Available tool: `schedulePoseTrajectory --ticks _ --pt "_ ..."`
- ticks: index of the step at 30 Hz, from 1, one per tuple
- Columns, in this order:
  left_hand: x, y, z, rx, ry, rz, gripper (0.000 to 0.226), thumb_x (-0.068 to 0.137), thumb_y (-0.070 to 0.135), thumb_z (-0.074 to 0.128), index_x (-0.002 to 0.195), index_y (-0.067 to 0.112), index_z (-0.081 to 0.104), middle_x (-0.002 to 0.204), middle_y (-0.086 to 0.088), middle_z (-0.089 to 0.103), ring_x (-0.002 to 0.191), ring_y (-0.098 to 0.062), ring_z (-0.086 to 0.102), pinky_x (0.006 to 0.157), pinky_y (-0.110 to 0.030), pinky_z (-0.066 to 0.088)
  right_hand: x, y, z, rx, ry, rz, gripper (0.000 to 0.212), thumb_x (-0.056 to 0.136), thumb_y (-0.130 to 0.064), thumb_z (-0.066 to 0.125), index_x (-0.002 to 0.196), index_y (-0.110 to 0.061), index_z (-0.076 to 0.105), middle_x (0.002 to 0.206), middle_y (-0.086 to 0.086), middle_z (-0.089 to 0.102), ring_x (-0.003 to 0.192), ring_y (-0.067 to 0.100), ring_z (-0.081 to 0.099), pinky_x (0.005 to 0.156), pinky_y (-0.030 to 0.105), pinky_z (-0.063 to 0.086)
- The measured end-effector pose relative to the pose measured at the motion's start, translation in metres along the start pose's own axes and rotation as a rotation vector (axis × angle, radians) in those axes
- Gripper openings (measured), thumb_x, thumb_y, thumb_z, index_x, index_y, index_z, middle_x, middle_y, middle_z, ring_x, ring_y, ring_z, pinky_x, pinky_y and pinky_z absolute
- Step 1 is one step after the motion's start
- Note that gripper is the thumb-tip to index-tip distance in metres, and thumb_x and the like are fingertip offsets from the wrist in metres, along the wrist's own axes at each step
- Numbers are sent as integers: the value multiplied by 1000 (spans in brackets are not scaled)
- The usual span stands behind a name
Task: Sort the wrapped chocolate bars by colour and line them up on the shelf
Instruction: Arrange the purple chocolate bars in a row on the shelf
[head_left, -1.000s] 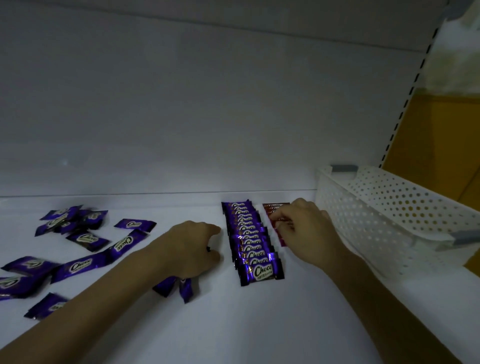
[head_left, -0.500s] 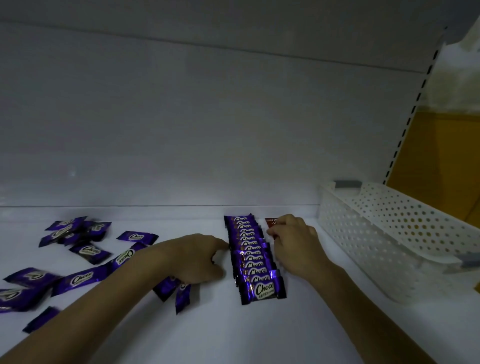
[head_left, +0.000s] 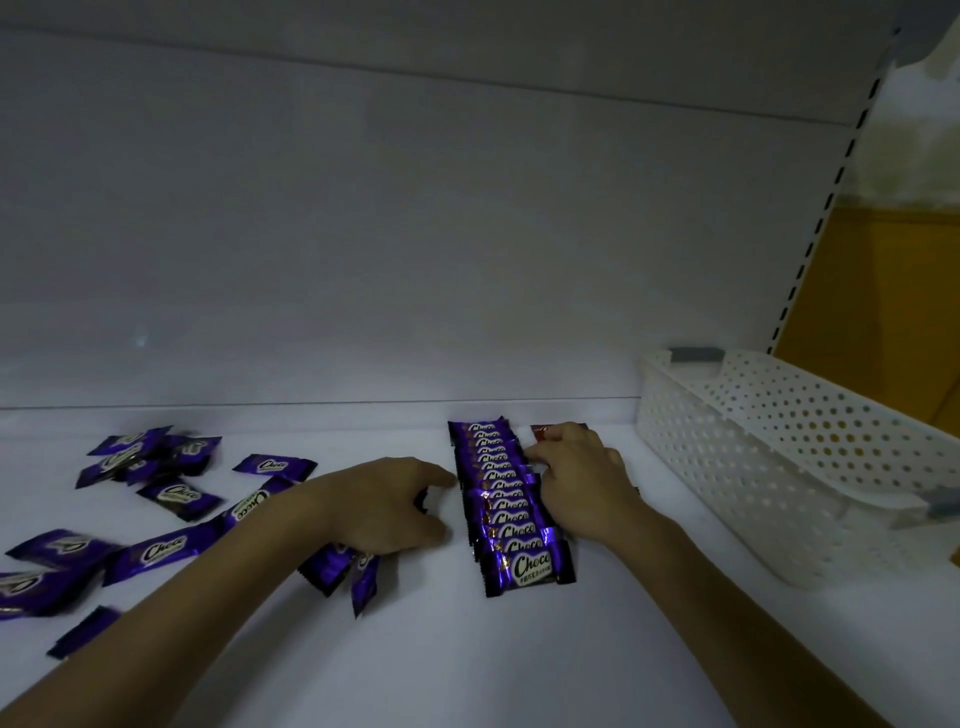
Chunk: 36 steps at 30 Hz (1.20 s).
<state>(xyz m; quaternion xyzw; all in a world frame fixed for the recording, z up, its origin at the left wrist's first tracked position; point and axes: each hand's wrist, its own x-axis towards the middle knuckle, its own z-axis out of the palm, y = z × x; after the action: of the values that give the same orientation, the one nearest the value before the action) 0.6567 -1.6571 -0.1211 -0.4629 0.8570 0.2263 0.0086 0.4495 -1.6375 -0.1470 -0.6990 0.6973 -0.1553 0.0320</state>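
Observation:
A neat row of purple chocolate bars (head_left: 506, 506) runs front to back on the white shelf (head_left: 519, 660). My left hand (head_left: 382, 506) rests at the row's left side with loosely curled fingers, its index tip touching the wrappers. Two purple bars (head_left: 337, 569) lie partly under that hand. My right hand (head_left: 582, 483) lies on the row's right side, fingers curled over a red chocolate bar (head_left: 543, 432) whose far end shows beyond the knuckles. Several loose purple bars (head_left: 171, 493) are scattered at the left.
A white perforated plastic basket (head_left: 779, 467) stands at the right on the shelf. The shelf's back wall (head_left: 363, 260) rises just behind the row. A slotted upright (head_left: 821, 218) marks the shelf's right end.
My left index finger has slid right until it touches the purple row. My right hand has shifted slightly back along the red bars.

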Motion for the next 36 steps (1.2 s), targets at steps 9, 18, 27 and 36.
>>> schedulePoseTrajectory --ticks 9,18,27,36 --pt "-3 0 1 5 40 34 62 92 32 56 149 28 31 119 -4 60 89 -8 49 73 -15 33 -5 1 -4 -27 51 -7 36 97 -28 47 131 -20 54 140 3 41 129 19 35 106 33 25" --pt "-6 0 3 -26 88 60 56 91 29 57 144 32 40 71 21 43 59 9 44 56 -6 34 -7 0 -6 -21 119 -1 35 97 -28 48 130 -19 54 136 2 46 124 17 40 103 32 30" --pt "-5 -3 6 -208 270 1 37 93 25 58 130 24 56 78 4 57 62 -2 51 50 -6 34 -13 0 -10 111 280 -48 26 97 -28 46 113 -17 62 117 2 60 105 14 53 94 31 41" --pt "-9 28 -5 -1359 881 -25 9 93 15 57 90 13 66 54 4 49 40 -4 43 42 -19 39 -55 -58 -1 845 34 -286 63 63 -71 66 118 -46 48 88 -18 63 72 0 63 62 19 52"
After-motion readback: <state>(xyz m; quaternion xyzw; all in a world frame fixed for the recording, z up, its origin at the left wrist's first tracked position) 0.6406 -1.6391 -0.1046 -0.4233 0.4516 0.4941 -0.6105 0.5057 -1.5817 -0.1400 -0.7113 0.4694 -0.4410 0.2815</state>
